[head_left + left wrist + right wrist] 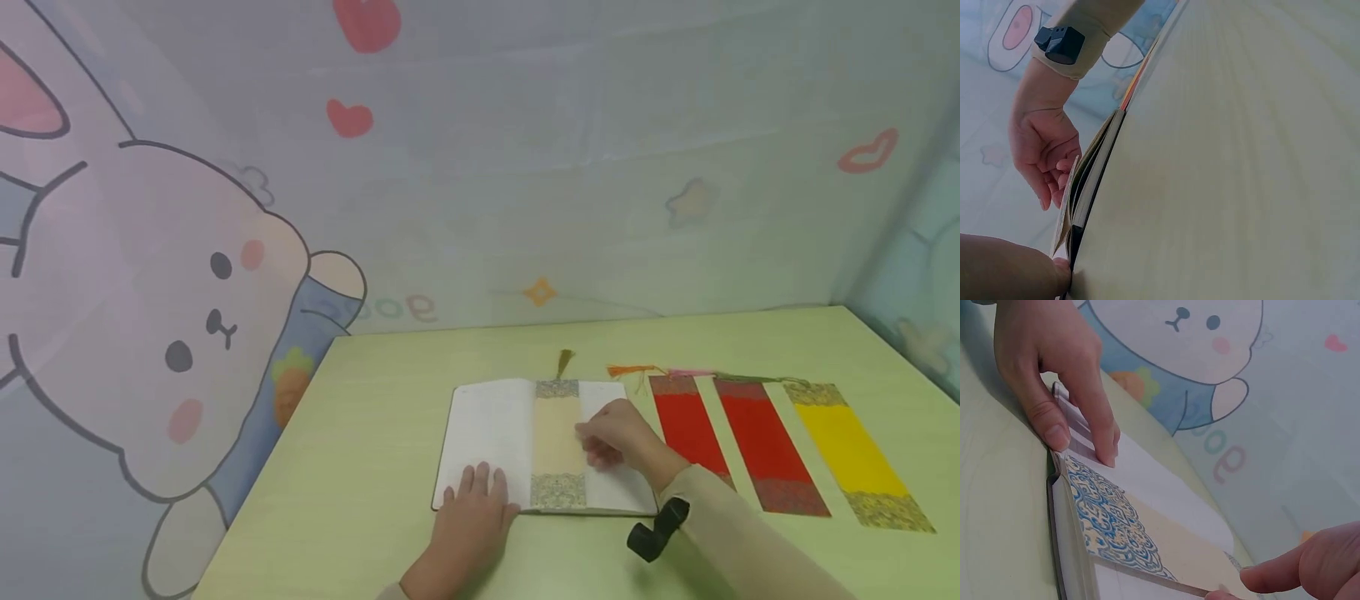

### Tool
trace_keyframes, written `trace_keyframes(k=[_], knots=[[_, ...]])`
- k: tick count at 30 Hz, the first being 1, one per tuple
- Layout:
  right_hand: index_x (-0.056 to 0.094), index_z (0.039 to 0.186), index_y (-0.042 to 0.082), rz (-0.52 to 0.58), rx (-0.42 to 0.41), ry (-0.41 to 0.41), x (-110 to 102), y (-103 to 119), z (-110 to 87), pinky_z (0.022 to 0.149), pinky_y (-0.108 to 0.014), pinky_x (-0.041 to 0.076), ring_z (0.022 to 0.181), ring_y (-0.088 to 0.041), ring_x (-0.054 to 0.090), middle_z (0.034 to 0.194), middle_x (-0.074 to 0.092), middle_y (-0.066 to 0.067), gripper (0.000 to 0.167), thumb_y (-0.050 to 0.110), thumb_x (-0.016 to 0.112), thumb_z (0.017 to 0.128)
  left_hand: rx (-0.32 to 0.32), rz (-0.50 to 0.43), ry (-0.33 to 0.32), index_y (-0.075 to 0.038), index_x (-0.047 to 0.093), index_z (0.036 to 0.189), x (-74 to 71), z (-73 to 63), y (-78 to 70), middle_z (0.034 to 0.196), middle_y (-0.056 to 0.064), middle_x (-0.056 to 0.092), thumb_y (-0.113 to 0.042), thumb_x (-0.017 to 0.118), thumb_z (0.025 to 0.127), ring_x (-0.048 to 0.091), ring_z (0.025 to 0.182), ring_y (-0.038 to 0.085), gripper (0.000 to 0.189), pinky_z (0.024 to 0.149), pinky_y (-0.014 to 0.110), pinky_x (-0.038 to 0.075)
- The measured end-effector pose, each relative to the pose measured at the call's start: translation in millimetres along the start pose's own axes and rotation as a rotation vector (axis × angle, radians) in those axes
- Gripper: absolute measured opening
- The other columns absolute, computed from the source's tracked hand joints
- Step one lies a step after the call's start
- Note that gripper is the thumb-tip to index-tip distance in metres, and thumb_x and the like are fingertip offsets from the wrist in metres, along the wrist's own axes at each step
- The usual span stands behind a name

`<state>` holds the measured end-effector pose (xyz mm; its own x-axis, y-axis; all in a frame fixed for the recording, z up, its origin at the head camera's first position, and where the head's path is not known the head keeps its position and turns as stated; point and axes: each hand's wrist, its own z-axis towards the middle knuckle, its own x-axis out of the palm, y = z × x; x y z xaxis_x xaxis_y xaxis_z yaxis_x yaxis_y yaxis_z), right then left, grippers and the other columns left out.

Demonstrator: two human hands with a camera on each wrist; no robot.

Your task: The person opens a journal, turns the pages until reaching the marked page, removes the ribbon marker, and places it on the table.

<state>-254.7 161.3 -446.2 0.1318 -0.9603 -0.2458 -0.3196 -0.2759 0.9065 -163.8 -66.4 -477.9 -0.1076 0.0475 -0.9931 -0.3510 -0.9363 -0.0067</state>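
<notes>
An open book with white pages lies on the table. A cream bookmark with blue patterned ends lies along its middle, its olive tassel reaching past the top edge. My right hand pinches the bookmark's right edge between thumb and finger, the other fingers curled over the right page. My left hand rests flat on the lower left page, fingers extended and thumb near the bottom edge by the spine. From the right wrist, the bookmark's patterned end shows close up beside the left hand.
Right of the book lie two red bookmarks and a yellow bookmark, with tassels strung out at their tops. A black wrist camera sits on the right sleeve. A printed cloth stands behind the table.
</notes>
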Motion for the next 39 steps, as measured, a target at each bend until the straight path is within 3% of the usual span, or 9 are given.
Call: trace_keyframes(k=[4,10,19,22,28,39], knots=[[0.059,0.071,-0.003,-0.047,0.021,-0.026,3,0,2.5,0.04,-0.023,0.044,0.04,-0.013,0.048,0.052,0.053,-0.006,0.014,0.006,0.064,0.08,0.01,0.013,-0.021,-0.001,0.05,0.129,0.1,-0.3,-1.2,0.13,0.021,0.048,-0.038,0.045,0.096,0.044,0.121,0.039,0.049,0.088,0.059,0.041],[0.063,0.071,-0.003,-0.109,0.027,-0.043,5,2,4.7,0.039,-0.023,0.042,0.042,-0.014,0.048,0.052,0.054,-0.006,0.011,0.004,0.066,0.079,0.011,0.035,-0.031,-0.002,0.051,0.128,-0.7,0.3,-1.0,0.129,0.02,0.05,-0.039,0.045,0.096,0.046,0.12,0.039,0.049,0.087,0.058,0.043],[0.059,0.064,-0.002,-0.035,-0.004,-0.024,2,1,4.2,0.04,-0.025,0.043,0.04,-0.015,0.047,0.048,0.05,-0.006,0.013,0.002,0.059,0.077,-0.013,0.005,0.03,-0.002,0.048,0.131,-2.5,-0.5,-2.2,0.134,0.02,0.045,-0.039,0.042,0.097,0.041,0.125,0.038,0.051,0.091,0.059,0.039],[0.06,0.076,-0.006,0.005,-0.012,-0.025,-1,0,4.4,0.044,-0.028,0.048,0.043,-0.016,0.051,0.054,0.053,-0.008,0.008,0.001,0.058,0.078,-0.02,0.007,0.038,-0.002,0.048,0.131,-3.5,0.0,-3.8,0.134,0.02,0.045,-0.039,0.043,0.097,0.041,0.125,0.038,0.051,0.091,0.059,0.039],[0.055,0.104,-0.01,0.059,0.018,-0.011,-7,0,0.7,0.055,-0.032,0.054,0.055,-0.018,0.06,0.077,0.059,-0.014,0.025,0.005,0.06,0.084,-0.022,0.009,0.038,-0.002,0.048,0.131,-4.2,0.8,-3.4,0.134,0.02,0.046,-0.039,0.043,0.097,0.041,0.125,0.038,0.051,0.091,0.059,0.039],[0.056,0.106,-0.011,0.115,0.013,0.0,-13,-6,-4.4,0.054,-0.031,0.053,0.059,-0.017,0.057,0.074,0.059,-0.011,0.026,0.005,0.062,0.086,-0.025,-0.013,0.04,-0.002,0.048,0.132,-4.0,0.4,-1.6,0.135,0.02,0.045,-0.04,0.043,0.097,0.04,0.125,0.038,0.052,0.092,0.058,0.039]])
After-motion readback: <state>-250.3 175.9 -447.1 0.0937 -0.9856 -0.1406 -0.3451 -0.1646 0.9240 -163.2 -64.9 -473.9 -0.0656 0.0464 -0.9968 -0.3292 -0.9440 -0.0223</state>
